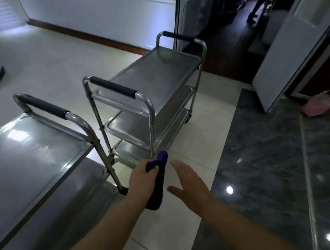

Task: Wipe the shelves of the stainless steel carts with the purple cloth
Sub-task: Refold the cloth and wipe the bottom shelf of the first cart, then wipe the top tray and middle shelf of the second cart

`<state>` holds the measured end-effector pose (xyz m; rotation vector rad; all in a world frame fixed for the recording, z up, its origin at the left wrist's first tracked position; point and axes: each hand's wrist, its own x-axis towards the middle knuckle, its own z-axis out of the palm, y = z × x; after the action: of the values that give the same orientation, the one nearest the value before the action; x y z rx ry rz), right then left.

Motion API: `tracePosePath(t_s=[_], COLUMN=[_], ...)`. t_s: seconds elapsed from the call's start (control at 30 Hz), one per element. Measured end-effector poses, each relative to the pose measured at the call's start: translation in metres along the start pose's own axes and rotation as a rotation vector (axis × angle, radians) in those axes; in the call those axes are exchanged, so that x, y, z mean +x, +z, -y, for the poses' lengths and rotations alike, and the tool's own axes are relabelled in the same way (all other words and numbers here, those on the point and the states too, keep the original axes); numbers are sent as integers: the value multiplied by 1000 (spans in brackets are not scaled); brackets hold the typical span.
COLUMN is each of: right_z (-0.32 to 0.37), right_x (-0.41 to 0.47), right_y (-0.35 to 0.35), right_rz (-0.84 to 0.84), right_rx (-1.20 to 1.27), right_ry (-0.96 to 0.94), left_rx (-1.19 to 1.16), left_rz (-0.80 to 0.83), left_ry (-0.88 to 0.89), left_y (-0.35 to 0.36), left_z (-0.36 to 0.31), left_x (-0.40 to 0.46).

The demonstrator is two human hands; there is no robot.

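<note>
Carts in view: two, both stainless steel. Near cart (33,156) stands at left, two shelves showing and one black-padded handle. Far cart (147,90) stands just beyond it, with three shelves and two black-padded handles. Cloths: one. Purple cloth (158,179) is gripped in the left hand (143,178), fingers curled round its upper part, the rest hanging down over the floor, clear of both carts. Right hand (191,184) is beside it, fingers spread and straight, holding nothing. One pink bag (316,106) lies at right.
</note>
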<state>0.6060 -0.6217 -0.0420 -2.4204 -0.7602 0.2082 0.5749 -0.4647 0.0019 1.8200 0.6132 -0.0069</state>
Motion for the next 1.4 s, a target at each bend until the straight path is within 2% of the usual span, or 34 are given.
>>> tracePosePath(t_s=[0.1, 0.23, 0.47, 0.63, 1.03, 1.27, 1.4], right_z=[-23, -40, -77, -108, -153, -186, -201], right_x=[25, 62, 126, 184, 376, 479, 534], right_y=[-48, -89, -126, -144, -186, -183, -180], right_rz=[-68, -91, -63, 14, -6, 193, 323], right_rx=[-134, -171, -55, 188, 162, 68, -20], right_ry=[-20, -50, 85, 230, 218, 44, -98], left_rx=[74, 59, 74, 113, 229, 391, 520], left_rz=[39, 73, 118, 84, -99, -226, -418], left_ry=[113, 209, 304, 323, 186, 95, 34], left_y=[18, 28, 40, 49, 60, 70, 81], left_z=[-32, -71, -103, -113, -146, -150, -155], left_x=[15, 38, 90, 161, 339, 396, 417])
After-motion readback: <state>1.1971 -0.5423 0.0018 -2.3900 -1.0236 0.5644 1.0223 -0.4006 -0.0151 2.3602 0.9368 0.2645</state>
